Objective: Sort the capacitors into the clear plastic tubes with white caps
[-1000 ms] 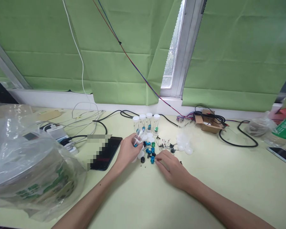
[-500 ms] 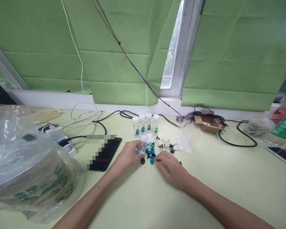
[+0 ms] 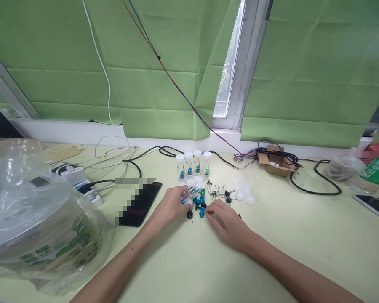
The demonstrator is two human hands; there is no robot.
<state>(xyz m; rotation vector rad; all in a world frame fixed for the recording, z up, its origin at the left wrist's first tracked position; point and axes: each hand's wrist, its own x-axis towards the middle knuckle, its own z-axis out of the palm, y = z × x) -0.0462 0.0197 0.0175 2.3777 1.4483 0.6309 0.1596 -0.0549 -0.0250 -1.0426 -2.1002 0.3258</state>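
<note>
My left hand (image 3: 176,203) is closed around a clear plastic tube (image 3: 192,191), which lies tilted with a small blue piece at its lower end. My right hand (image 3: 225,219) has its fingers curled together beside a blue knob-like part (image 3: 202,212); whatever is between the fingertips is hidden. Between the hands sit several more blue parts (image 3: 196,200), a green part (image 3: 202,192) and a round black part (image 3: 190,214). Behind them, several white-capped clear tubes (image 3: 188,166) stand upright, each with a blue or green piece inside.
Black parts with thin metal pins (image 3: 228,198) lie right of the pile, near white round caps (image 3: 249,198). A dark phone (image 3: 142,208) and a power strip (image 3: 82,185) are to the left, beyond a large bagged tub (image 3: 44,227). A small cardboard box (image 3: 276,166) with cables stands at the back right.
Both hands keep nearly the same place and grip. The whole view has shifted very slightly; nothing on the table has visibly moved.
</note>
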